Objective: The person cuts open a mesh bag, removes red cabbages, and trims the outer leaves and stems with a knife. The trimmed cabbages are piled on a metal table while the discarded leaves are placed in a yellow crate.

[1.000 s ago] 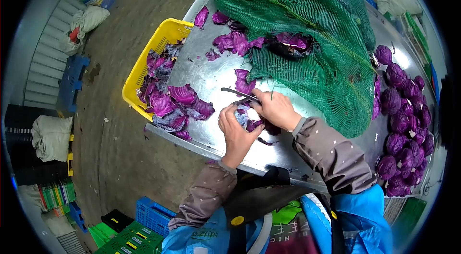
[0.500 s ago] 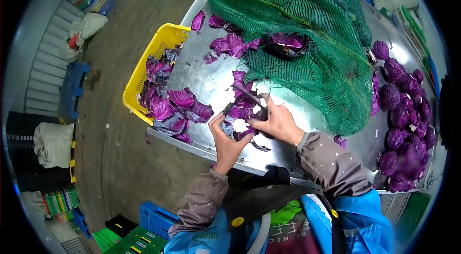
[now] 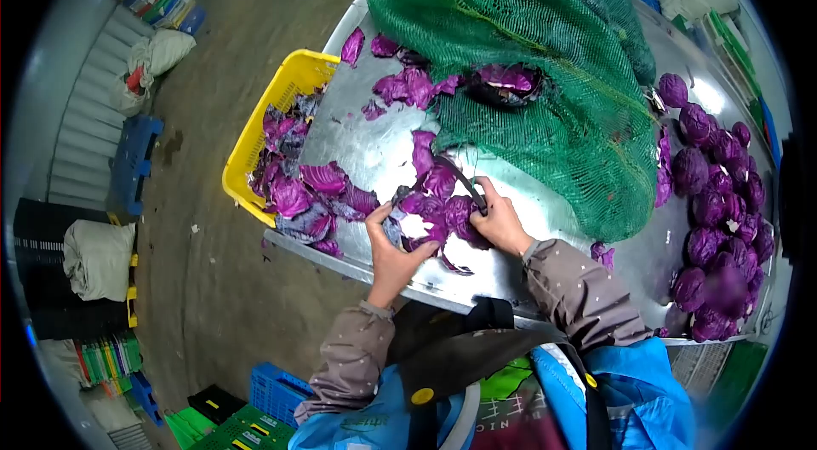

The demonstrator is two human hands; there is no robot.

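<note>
One yellow crate point(image 3: 281, 101), one green net sack point(image 3: 545, 50), one knife point(image 3: 464, 182), two hands, over a dozen trimmed purple cabbages point(image 3: 719, 194).

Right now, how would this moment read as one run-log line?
left hand: grips purple cabbage head | right hand: holds dark knife on it | trimmed purple leaves beside yellow plastic crate

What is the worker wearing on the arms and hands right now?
Both hands, left hand and right hand, are bare, without gloves. The arms wear grey-brown sleeve covers flecked with small pale dots, gathered at the wrists, over a bright blue jacket.
</note>
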